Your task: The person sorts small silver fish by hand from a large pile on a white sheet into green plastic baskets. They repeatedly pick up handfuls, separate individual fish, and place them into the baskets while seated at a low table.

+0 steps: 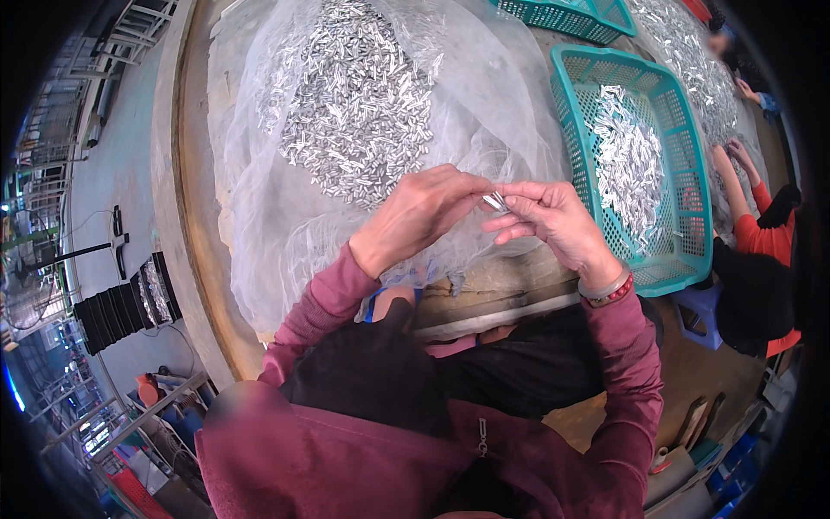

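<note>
Head view shows the left hand [415, 216] and right hand [553, 221] with fingers pinched shut on a small silver piece [495, 202] above the table's near edge, where a loose pinch could drop it.

The small metal piece [495, 201] is mostly hidden between both hands' fingertips [484, 186], its shape unclear.

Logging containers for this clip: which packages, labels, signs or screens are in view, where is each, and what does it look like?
No labels, signs or screens show; only containers.
White mesh bag: spread on the table ahead of the hands, translucent netting under a heap of small silvery metal pieces.
Teal basket: right of the hands, rectangular perforated plastic, holding more silvery pieces.
Second teal basket: top edge, same kind, only partly in view.
</note>
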A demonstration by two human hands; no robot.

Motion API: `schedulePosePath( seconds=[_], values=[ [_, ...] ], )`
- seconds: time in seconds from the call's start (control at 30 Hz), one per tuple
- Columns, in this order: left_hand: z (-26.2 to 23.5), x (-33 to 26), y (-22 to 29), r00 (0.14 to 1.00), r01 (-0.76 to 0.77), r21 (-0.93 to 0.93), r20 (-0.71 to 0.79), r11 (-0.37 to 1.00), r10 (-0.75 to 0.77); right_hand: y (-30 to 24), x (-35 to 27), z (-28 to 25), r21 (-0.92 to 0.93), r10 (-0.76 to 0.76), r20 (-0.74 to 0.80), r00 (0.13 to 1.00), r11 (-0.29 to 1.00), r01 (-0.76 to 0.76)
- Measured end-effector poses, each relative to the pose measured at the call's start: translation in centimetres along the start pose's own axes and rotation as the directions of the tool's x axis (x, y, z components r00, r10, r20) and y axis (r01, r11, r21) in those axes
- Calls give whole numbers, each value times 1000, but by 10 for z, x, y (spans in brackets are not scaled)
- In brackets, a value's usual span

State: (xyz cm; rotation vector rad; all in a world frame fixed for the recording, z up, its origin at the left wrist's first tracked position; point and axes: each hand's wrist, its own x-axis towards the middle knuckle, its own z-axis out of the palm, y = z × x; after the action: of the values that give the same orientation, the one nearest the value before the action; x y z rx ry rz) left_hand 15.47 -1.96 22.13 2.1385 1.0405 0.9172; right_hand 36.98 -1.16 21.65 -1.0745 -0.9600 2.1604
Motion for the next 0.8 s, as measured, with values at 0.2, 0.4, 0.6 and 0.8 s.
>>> schedulePosePath(
  seconds=[0.2, 0.4, 0.6, 0.8],
  values=[
    [2, 0, 8, 998, 30, -55, -50, 998, -33, -11, 0, -8, 22, 152, 26, 988, 988, -152],
    [1, -3, 9, 997, 57, -69, -55, 996, -61, -12, 1, -8, 43, 191, 103, 976, 980, -196],
    [0, -3, 6, 997, -54, -66, -53, 996, 51, -12, 2, -11, 42, 289, 165, 943, 953, -300],
    [0, -4, 4, 998, -50, -105, -39, 993, 46, -11, 1, -11, -25, 246, 189, 951, 969, -246]
  ],
)
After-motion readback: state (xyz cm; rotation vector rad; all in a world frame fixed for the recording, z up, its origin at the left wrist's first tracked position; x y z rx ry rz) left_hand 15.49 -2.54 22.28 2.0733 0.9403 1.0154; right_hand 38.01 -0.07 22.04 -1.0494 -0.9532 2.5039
